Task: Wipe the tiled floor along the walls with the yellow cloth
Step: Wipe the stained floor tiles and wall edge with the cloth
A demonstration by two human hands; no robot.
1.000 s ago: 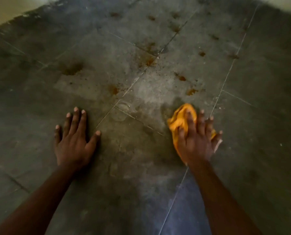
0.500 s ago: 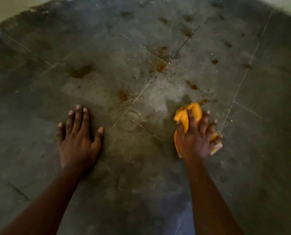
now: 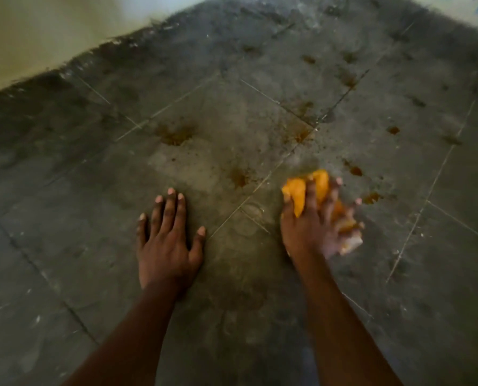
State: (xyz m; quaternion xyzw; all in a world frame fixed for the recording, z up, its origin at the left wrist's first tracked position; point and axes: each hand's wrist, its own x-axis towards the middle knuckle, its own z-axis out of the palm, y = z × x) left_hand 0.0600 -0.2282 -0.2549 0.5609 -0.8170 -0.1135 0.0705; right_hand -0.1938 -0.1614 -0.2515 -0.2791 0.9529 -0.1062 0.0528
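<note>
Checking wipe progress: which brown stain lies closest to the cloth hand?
The brown stain just right of the right hand and yellow cloth; the other stains sit farther up the floor.

Two hands rest on the floor: the left hand (image 3: 167, 246) and the right hand (image 3: 311, 227). One yellow cloth (image 3: 297, 195) shows. Two walls show, a cream wall (image 3: 37, 32) and a pale wall (image 3: 466, 12).

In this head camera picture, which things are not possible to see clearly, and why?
- Yellow cloth: mostly hidden under the right hand, so its full shape is unknown.
- Right hand's outer fingers: smeared by motion blur.
- Floor under the left hand: covered by the flat palm.
- Wall: cut off by the top left edge.
- Brown stains farther back: too blurred to identify.
</note>
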